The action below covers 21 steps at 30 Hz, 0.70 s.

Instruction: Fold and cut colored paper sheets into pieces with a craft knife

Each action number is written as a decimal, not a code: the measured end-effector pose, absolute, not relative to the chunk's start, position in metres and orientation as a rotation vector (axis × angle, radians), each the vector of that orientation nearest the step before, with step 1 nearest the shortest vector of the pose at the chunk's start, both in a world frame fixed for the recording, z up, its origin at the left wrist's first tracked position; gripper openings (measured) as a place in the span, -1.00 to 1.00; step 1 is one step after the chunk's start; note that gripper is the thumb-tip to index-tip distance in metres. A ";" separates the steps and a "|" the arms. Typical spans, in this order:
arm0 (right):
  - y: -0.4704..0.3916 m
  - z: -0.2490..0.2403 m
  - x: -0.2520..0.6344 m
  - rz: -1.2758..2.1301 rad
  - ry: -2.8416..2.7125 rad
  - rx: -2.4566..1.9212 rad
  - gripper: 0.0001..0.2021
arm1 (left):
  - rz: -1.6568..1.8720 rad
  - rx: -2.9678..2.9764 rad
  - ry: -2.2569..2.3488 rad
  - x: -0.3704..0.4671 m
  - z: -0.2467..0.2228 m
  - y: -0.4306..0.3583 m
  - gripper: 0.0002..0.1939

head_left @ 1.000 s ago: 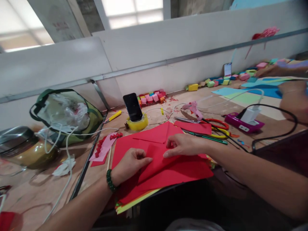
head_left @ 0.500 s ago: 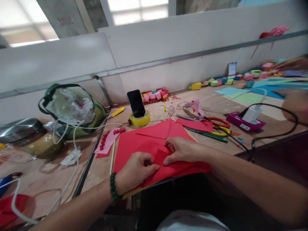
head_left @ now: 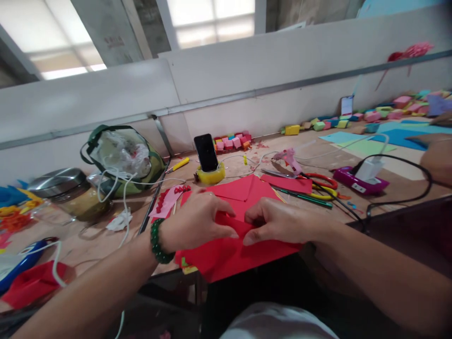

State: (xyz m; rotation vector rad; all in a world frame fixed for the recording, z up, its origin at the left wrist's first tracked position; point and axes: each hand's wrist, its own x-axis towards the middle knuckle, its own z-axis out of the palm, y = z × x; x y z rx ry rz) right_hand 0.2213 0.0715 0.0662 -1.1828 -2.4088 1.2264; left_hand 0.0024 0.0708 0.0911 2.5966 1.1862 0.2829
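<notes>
Red paper sheets [head_left: 226,263] lie at the table's front edge, overhanging it slightly. Above them, my left hand [head_left: 201,220], with a green bead bracelet at the wrist, curls its fingers and thumb on a piece of red paper [head_left: 237,227]. My right hand [head_left: 277,221] pinches the same piece from the other side. Its folds blend into the red sheets below, so its exact outline is hard to make out. Behind the hands is a folded red flap [head_left: 233,190]. A pink strip with small red folded pieces [head_left: 168,200] rests left of the sheets.
A phone [head_left: 206,151] leans in a yellow tape roll [head_left: 211,176]. Rightward are a pink glue gun [head_left: 289,160], scissors [head_left: 324,192], green pencils [head_left: 307,198] and a purple power strip [head_left: 360,181]. A glass jar [head_left: 70,195] and bag [head_left: 123,155] stand left. Another person's hand [head_left: 436,150] is at right.
My left hand has lifted and shifted with the red paper, and its fingers have moved over the piece. The front sheet has swung at its lower edge. The view has turned slightly left.
</notes>
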 end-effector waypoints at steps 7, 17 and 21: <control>0.052 0.069 0.226 1.168 -2.452 -1.168 -0.61 | 0.073 2.048 0.882 0.002 0.080 0.082 -0.67; 0.043 0.077 0.234 1.061 -2.475 -1.182 -0.61 | 0.141 1.815 0.794 0.002 0.082 0.081 -0.82; 0.043 0.086 0.240 1.043 -2.443 -1.183 -0.58 | 0.185 1.733 0.779 0.006 0.091 0.080 -0.86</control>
